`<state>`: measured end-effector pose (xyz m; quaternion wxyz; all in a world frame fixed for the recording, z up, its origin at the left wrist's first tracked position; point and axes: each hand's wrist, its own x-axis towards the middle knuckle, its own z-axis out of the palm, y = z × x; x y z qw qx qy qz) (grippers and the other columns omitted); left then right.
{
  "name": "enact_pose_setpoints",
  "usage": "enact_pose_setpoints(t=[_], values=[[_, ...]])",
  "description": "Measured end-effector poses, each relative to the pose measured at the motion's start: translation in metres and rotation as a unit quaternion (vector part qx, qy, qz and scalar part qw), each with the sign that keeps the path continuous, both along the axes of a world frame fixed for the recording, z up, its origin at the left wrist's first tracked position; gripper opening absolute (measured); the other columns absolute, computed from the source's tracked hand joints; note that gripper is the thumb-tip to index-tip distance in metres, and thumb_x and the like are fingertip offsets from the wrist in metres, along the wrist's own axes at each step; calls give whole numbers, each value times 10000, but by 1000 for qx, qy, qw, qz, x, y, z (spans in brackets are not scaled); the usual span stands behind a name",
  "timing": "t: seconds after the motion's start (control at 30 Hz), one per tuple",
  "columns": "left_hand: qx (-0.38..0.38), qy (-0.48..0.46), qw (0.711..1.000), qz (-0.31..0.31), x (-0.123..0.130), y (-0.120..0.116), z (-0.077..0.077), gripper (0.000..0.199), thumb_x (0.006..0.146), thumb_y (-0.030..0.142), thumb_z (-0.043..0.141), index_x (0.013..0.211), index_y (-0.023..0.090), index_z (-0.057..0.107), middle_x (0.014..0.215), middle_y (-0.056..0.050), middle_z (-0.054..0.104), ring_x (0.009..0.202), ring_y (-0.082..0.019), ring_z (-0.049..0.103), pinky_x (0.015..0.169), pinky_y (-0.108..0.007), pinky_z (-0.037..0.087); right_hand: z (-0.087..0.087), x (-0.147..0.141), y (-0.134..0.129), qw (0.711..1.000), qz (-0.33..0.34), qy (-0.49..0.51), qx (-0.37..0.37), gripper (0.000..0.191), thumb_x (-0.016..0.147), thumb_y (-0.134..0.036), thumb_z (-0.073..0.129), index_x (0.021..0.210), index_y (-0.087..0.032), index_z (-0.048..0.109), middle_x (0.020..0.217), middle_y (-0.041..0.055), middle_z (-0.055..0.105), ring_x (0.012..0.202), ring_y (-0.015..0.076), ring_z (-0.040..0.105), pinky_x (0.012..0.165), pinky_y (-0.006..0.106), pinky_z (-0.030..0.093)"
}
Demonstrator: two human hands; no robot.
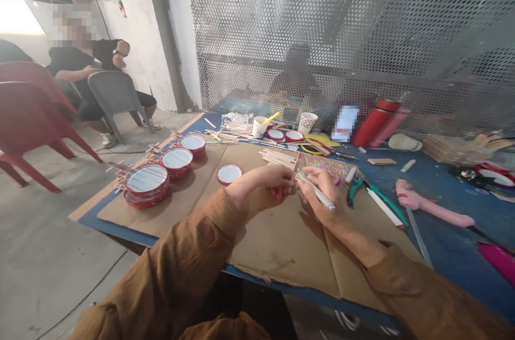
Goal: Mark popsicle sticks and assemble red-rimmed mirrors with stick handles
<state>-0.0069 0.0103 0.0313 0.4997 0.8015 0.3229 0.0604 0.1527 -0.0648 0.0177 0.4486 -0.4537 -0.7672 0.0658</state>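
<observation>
Above the brown cardboard (277, 238), my left hand (277, 180) pinches a small wooden craft stick (296, 163) upright, its top end reddish. My right hand (324, 198) is closed round a white marker pen (322, 196), whose tip is close to the stick; I cannot tell whether they touch. Just behind my hands lie a pile of plain craft sticks (276, 157) and a heap of coloured rubber bands (325, 166). Left of my left hand, a round red-rimmed lid (229, 174) rests flat on the cardboard.
Stacked red-rimmed tins with sticks (147, 182) stand at the left. Teal pliers (382, 203), a pink glue gun (432, 205) and a red thermos (374, 123) are on the right. Paper cups (308, 123) stand before a perforated metal panel (341, 34). A person (88, 66) sits far left.
</observation>
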Motion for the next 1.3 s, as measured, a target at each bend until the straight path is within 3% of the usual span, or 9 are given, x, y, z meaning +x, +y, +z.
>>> enact_pose_setpoints(t=[0.2, 0.43, 0.6, 0.83, 1.1, 1.3], values=[[-13, -6, 1000, 5, -1, -1, 0, 133, 842, 115, 406, 758, 139, 506, 543, 54, 535, 447, -61, 542, 472, -160, 433, -3, 1, 1, 998, -22, 63, 8, 113, 848, -317, 556, 834, -225, 493, 627, -24, 601, 532, 140, 588, 534, 258, 448], [-19, -14, 1000, 7, -1, 1, -3, 118, 839, 122, 427, 748, 141, 499, 561, 53, 538, 439, -59, 527, 470, -173, 435, -2, 7, 3, 999, 9, 18, 31, 112, 847, -322, 569, 889, -220, 592, 721, 9, 647, 600, 157, 608, 582, 277, 462], [-16, -15, 1000, 3, -1, 2, -5, 131, 837, 130, 414, 741, 141, 502, 551, 44, 545, 441, -61, 530, 471, -170, 432, 3, 6, -1, 1000, 13, 5, 12, 177, 901, -343, 484, 864, -210, 595, 657, 7, 621, 623, 160, 607, 633, 285, 464], [-12, -19, 1000, 12, -2, 2, -5, 109, 802, 116, 441, 743, 137, 530, 538, 46, 536, 452, -52, 512, 487, -159, 433, -4, 5, -1, 995, -3, 86, -57, 173, 866, -367, 528, 938, -210, 522, 645, -17, 608, 524, 136, 591, 541, 251, 470], [-7, -53, 998, 16, -4, -1, -6, 131, 819, 166, 462, 711, 133, 529, 503, 44, 515, 440, -59, 506, 467, -158, 412, -3, 6, 2, 998, -21, 11, 57, 77, 842, -289, 563, 851, -213, 568, 721, -3, 649, 582, 127, 598, 581, 233, 465], [-6, -26, 1000, 11, -4, -2, 0, 142, 833, 173, 455, 721, 135, 531, 502, 39, 524, 453, -71, 518, 502, -181, 437, -2, 7, 0, 997, -15, -15, 70, 68, 853, -279, 551, 860, -214, 572, 786, 22, 663, 691, 151, 621, 654, 253, 478]])
